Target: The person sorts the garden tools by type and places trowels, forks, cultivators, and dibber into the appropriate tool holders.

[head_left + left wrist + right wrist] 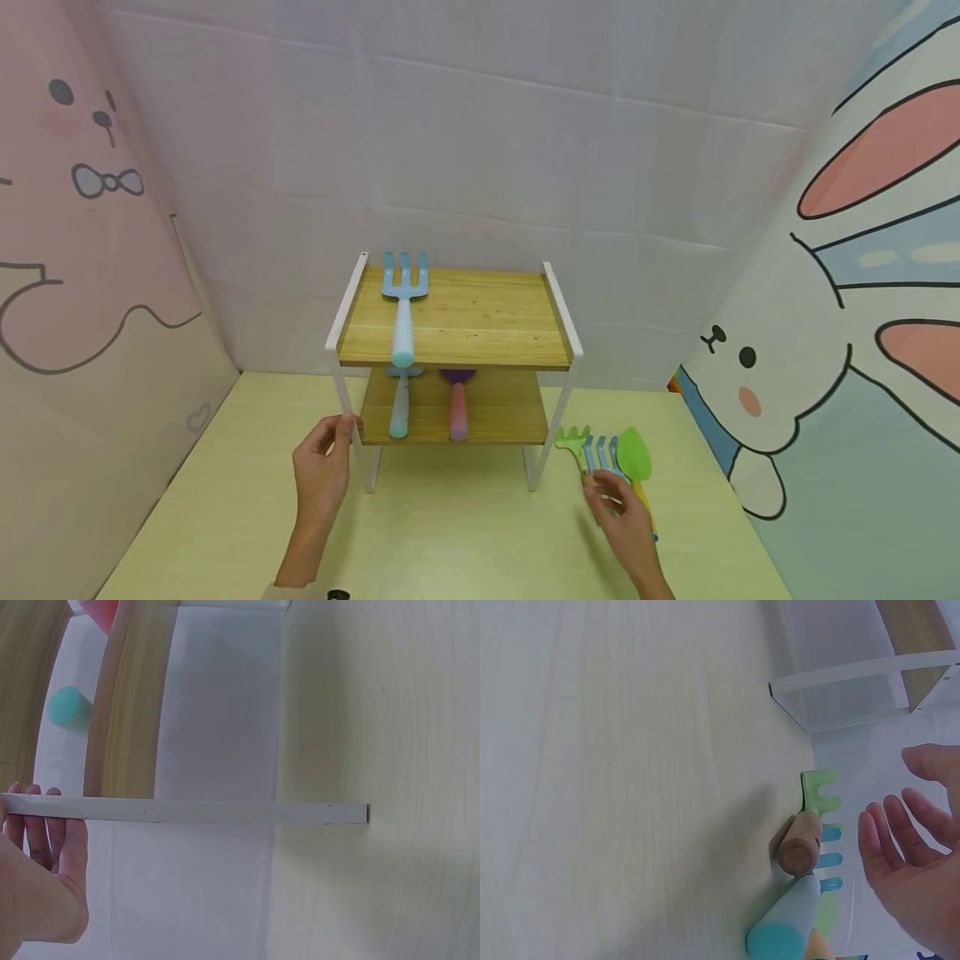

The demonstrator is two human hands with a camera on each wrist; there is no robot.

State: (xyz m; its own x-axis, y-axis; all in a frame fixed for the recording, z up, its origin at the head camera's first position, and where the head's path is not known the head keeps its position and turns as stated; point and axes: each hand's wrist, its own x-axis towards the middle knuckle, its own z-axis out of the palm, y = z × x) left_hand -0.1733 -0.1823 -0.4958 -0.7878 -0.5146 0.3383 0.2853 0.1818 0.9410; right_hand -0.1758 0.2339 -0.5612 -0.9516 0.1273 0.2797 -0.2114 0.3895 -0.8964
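Note:
My left hand grips the left white leg of a two-tier wooden shelf, its fingers behind the leg in the left wrist view. Over a group of toy garden tools right of the shelf hovers my right hand, thumb and fingers apart, holding nothing. Below it lie a green rake with a brown handle, a blue fork and a green shovel with a yellow handle. The right hand partly covers the handles in the head view.
Another blue fork lies on the upper tier's left side. The lower tier bears a blue-handled tool and a purple tool with a pink handle. Behind the pale table hangs a white cloth; printed cartoon panels stand at both sides.

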